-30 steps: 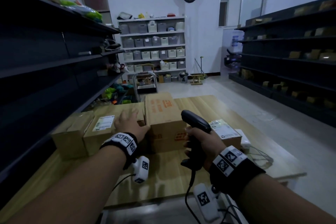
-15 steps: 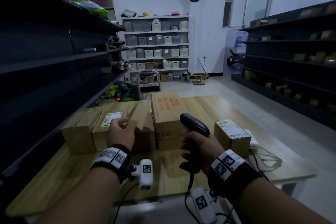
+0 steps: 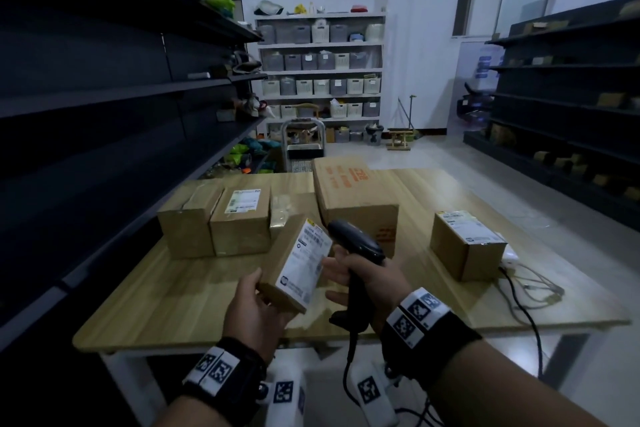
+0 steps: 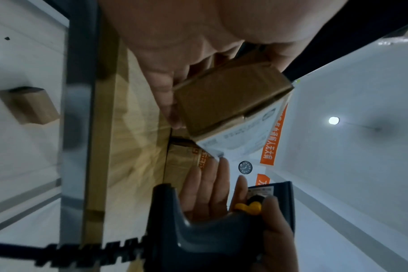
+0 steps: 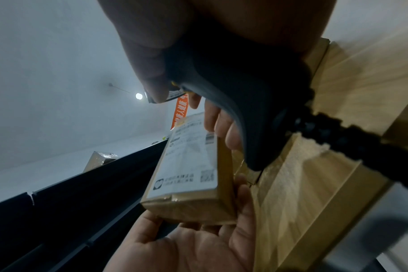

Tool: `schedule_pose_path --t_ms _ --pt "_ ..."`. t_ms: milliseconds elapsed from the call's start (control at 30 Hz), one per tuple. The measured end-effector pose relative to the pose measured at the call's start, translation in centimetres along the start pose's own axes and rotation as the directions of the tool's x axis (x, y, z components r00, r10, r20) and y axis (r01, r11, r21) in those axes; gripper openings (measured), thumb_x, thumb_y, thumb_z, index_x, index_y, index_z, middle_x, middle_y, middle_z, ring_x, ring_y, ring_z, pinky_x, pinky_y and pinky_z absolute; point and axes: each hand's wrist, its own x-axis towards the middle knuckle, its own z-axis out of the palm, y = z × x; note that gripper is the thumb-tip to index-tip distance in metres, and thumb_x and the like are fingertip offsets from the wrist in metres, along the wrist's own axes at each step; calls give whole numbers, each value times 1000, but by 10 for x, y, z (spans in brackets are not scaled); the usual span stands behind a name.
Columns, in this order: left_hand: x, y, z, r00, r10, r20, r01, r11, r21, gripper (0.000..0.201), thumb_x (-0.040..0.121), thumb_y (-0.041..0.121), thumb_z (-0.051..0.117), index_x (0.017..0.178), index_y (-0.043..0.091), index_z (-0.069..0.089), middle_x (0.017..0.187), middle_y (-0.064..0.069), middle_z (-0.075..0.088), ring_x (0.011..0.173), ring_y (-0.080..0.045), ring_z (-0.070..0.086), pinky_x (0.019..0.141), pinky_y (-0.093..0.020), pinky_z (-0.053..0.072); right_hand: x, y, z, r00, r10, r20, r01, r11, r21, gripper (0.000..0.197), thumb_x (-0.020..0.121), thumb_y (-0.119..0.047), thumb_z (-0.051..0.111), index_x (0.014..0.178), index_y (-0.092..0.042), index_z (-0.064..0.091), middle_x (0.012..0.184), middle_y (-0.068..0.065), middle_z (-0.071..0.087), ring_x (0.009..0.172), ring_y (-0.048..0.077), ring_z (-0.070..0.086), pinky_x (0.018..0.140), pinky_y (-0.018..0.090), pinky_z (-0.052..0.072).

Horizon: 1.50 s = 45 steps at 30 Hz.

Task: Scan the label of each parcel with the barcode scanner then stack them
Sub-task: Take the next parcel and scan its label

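Head view: the left hand (image 3: 254,314) grips a parcel (image 3: 294,265) tilted above the table (image 3: 173,305); the right hand (image 3: 367,276) clasps the scanner (image 3: 356,246) beside its label. Four boxes wait, unstacked.

Wrist views: the label (image 5: 191,163) faces the scanner; scanning seems barely begun.

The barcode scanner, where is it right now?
In the head view the barcode scanner sits low centre, gripped in the right hand, just right of the small labelled parcel that the left hand holds above the table's near edge.
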Motion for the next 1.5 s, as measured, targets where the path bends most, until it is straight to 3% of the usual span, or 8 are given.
schedule_pose_path --t_ms 133,400,567,667,733,900,1200,1500 --pt "13 -7 -2 999 27 29 -30 993 118 42 111 30 53 142 2 60 152 -27 62 130 -41 64 97 -57 57 2 0 -2 999 -3 -47 3 1000 -3 31 87 -5 84 117 -5 77 114 18 84 104 31 83 105 62 59" --pt "23 -7 10 993 -31 117 4 975 224 38 108 26 62 135 2 72 126 -27 79 120 -46 76 112 -65 54 8 0 -6 995 9 -102 -10 1000 -6 39 47 -22 96 84 -12 87 105 21 73 98 37 69 83 46 59" --pt "40 -9 17 989 -21 145 -34 928 370 36 96 16 78 127 -2 75 117 -30 81 107 -48 79 88 -54 66 8 -10 -6 993 -42 -108 39 999 -26 20 85 -1 83 104 -5 77 109 20 76 100 37 70 90 45 54" --pt "50 -10 17 995 -16 103 -14 959 282 36 100 7 70 133 -7 70 121 -34 78 118 -53 74 109 -69 55 9 -12 -7 993 -59 -98 52 996 -72 12 95 0 75 106 -5 75 105 26 78 90 31 74 90 47 58" --pt "53 -13 13 995 -20 101 -6 968 249 34 101 3 67 134 -6 67 121 -32 79 118 -52 75 109 -69 55 9 -13 -8 991 -57 -117 41 990 -135 14 97 -5 75 111 -5 74 98 26 81 88 33 77 95 54 61" --pt "51 -16 4 991 35 132 -68 965 255 30 102 4 69 131 1 68 117 -27 81 110 -48 78 92 -57 64 10 -13 -14 990 -7 -139 -24 975 -222 15 99 -8 73 113 -5 67 59 13 61 53 28 57 59 41 50" --pt "60 -23 2 985 75 155 -122 940 319 55 74 12 86 126 0 72 117 -27 81 109 -52 78 102 -73 58 10 -15 -10 986 -10 -164 -58 913 -404 11 95 -12 76 104 -6 73 64 13 59 55 25 53 62 45 45" --pt "62 -22 1 986 74 151 -117 947 300 39 90 9 83 126 4 69 116 -27 81 105 -46 80 95 -61 64 2 -20 -14 984 46 -170 -119 887 -447 19 93 -22 80 101 -7 71 67 10 60 57 26 57 65 44 52"
